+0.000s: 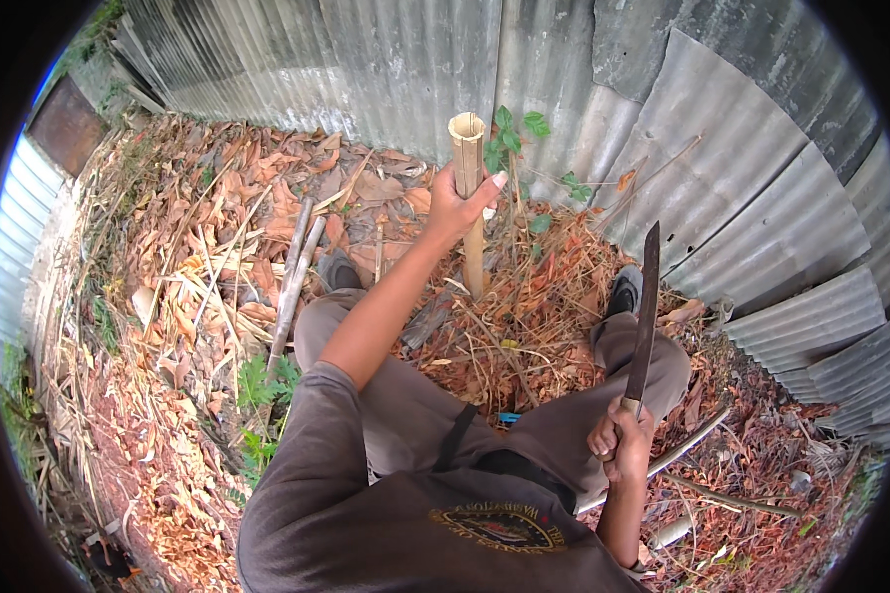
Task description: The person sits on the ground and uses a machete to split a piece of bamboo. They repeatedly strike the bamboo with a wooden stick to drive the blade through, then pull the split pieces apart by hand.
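Note:
My left hand [453, 206] is closed round the upper part of a bamboo pole section [474, 259], its thumb along the right side. The pole stands nearly upright between my legs, its hollow, pale end up and its lower end among dry leaves. A thin dark line runs down the side near its top. In my right hand [625, 440] is a machete [647, 316], gripped by its handle above my right thigh. Its long dark blade points up, apart from the bamboo.
Corrugated metal sheets [415, 69] wall off the far side and the right. Two poles [295, 277] lie left of my left leg. Another pole [687, 445] lies by my right hip. A leafy green plant [504, 143] grows behind the bamboo. Dry leaves [247, 178] cover the ground.

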`<control>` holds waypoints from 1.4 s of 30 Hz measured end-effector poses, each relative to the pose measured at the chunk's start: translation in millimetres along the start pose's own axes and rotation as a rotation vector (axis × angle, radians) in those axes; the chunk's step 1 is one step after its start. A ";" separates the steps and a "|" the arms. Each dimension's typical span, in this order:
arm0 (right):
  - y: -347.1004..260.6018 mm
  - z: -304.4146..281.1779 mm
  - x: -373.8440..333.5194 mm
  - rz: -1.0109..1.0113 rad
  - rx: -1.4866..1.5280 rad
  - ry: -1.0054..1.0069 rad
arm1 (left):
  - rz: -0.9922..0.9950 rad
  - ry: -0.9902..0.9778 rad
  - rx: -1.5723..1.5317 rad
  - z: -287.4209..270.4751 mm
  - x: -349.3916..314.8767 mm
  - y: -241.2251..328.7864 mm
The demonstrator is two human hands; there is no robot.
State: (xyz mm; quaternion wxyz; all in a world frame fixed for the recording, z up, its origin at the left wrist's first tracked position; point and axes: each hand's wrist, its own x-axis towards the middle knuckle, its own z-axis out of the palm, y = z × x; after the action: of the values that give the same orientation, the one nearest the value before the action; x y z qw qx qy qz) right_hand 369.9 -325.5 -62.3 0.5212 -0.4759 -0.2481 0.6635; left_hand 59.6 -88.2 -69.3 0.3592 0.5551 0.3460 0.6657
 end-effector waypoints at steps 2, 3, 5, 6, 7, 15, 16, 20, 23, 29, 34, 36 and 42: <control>3.6 -1.8 2.7 0.003 -0.044 0.024 | 0.015 0.106 -0.028 8.3 4.8 14.9; 5.0 -1.5 4.1 0.015 -0.044 0.020 | 0.035 0.104 -0.032 6.9 5.8 11.6; 7.3 0.7 8.0 0.037 -0.042 0.011 | 0.077 0.100 -0.040 2.5 9.3 3.7; 8.6 2.5 9.9 0.043 -0.053 0.017 | 0.087 0.083 -0.066 0.8 11.3 -0.7; 9.8 4.6 12.4 0.048 -0.063 0.024 | 0.098 0.066 -0.091 -2.2 13.9 -4.9; 17.8 15.7 28.0 0.054 -0.080 0.036 | 0.039 -0.140 -0.549 -58.4 16.0 -19.1; 19.6 16.3 29.7 0.057 -0.077 0.039 | 0.048 -0.185 -0.560 -64.1 17.3 -19.5; 21.6 25.1 33.9 0.070 -0.084 0.045 | 0.000 -0.143 -0.397 -74.6 18.6 0.5; 21.8 24.1 35.6 -0.001 -0.103 0.055 | -0.070 0.157 -0.158 -79.0 19.4 22.0; 9.2 -45.8 31.9 -0.466 -0.371 0.461 | 0.439 0.582 -0.063 -163.9 25.4 82.8; 31.7 -178.0 25.3 -0.466 -0.716 0.912 | 0.684 1.372 -0.126 -301.2 -49.6 114.0; 72.8 -250.8 16.9 -0.284 -0.851 1.090 | 0.669 1.861 -0.186 -380.6 -86.3 108.3; 193.6 -331.5 -30.1 0.283 -0.897 1.358 | 0.396 2.171 -0.238 -329.9 -163.0 94.4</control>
State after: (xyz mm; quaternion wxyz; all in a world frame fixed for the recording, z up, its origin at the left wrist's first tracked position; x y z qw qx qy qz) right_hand 577.0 -473.3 -351.4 0.2298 -0.9629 -0.0583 0.1287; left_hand -254.6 -296.6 -115.8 -0.1965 -0.3155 0.3158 0.8730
